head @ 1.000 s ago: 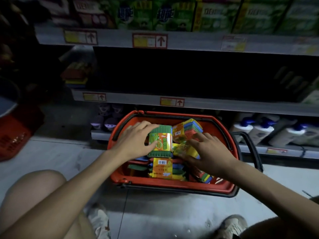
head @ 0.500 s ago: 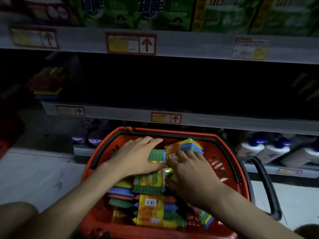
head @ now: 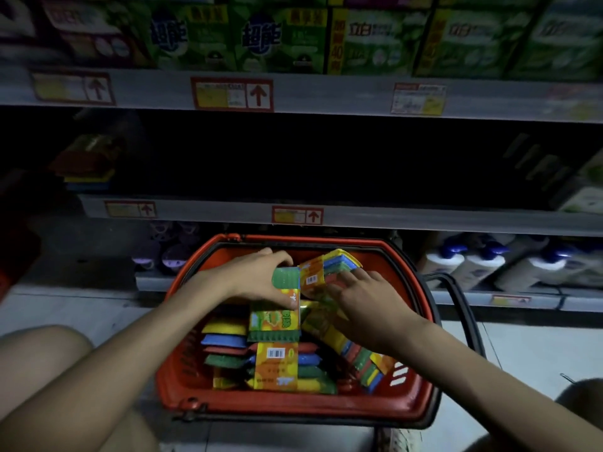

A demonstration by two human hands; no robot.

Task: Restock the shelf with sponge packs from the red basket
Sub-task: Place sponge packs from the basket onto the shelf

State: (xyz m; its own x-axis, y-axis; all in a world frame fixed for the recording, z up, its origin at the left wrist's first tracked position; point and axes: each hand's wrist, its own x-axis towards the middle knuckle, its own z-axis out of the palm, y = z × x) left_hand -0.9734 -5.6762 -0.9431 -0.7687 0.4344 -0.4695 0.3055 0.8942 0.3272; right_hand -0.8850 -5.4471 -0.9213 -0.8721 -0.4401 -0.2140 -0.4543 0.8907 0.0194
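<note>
Your left hand [head: 257, 277] is wrapping its grip around a green-edged sponge pack [head: 286, 285], fingers curled over the top and thumb underneath, so it's closed on that pack. Your right hand [head: 365, 308] is pressing flat against a multicoloured sponge pack [head: 329, 269] with a barcode label, fingers spread along its side; the thumb is hidden, so I can't tell if that grip is actually clamping it or just resting there. The two packs are touching each other, both sitting up above the pile.

Right below them, another green pack [head: 274, 322] is standing upright, and under that more sponge packs [head: 277, 367] are lying stacked in yellow, blue, red and green layers. All of it is sitting inside the red basket [head: 293, 409], which is resting on the floor [head: 538, 353] between your knees, its black handle [head: 460, 308] folding down on the right.

Behind the basket, the middle shelf [head: 424, 220] is looking dark, with a small stack of sponges [head: 88, 168] at its far left. White bottles [head: 473, 265] are lining the bottom shelf, and green boxes [head: 261, 37] are filling the top one.
</note>
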